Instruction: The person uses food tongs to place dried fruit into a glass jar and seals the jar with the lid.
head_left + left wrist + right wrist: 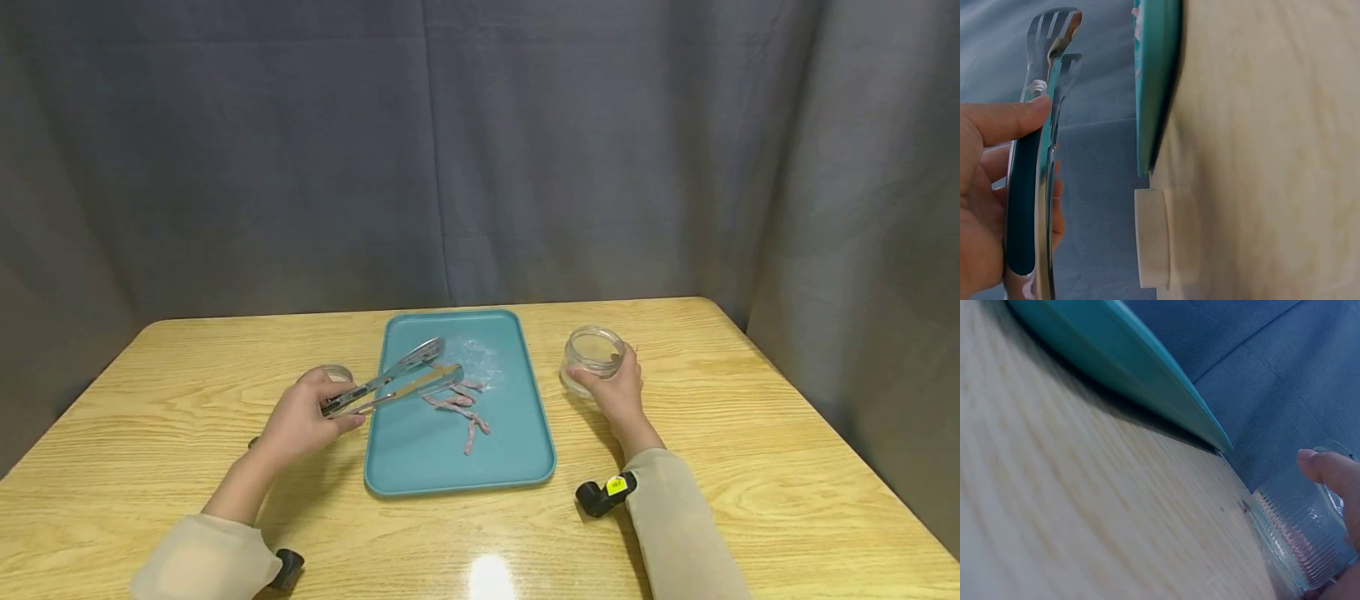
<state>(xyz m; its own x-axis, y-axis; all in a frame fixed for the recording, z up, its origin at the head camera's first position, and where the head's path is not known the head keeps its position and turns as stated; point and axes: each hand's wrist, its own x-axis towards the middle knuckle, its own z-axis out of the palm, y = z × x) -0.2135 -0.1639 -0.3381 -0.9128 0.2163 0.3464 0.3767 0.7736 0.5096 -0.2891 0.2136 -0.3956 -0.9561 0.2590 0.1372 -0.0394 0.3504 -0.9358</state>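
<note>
My left hand (pixel 300 417) grips a pair of metal tongs (pixel 405 367) with slotted ends, which reach over the left side of the teal tray (pixel 412 467). In the left wrist view the thumb lies along the dark inset of the handle, and the arms stand slightly apart. Several thin pinkish strips (pixel 459 404), like raw meat, lie mid-tray below the tong tips. White powder (pixel 476 358) is scattered toward the tray's far right. Right of the tray, my right hand (pixel 618 387) holds a lidless, ribbed clear glass jar (pixel 576 379) around its side.
Just beyond my left hand stands a small round object with a pale rim (pixel 339 372), partly hidden; a pale, low disc (pixel 1150 237) shows beside the tray in the left wrist view. The wooden table (pixel 750 467) ends at a grey curtain (pixel 585 167).
</note>
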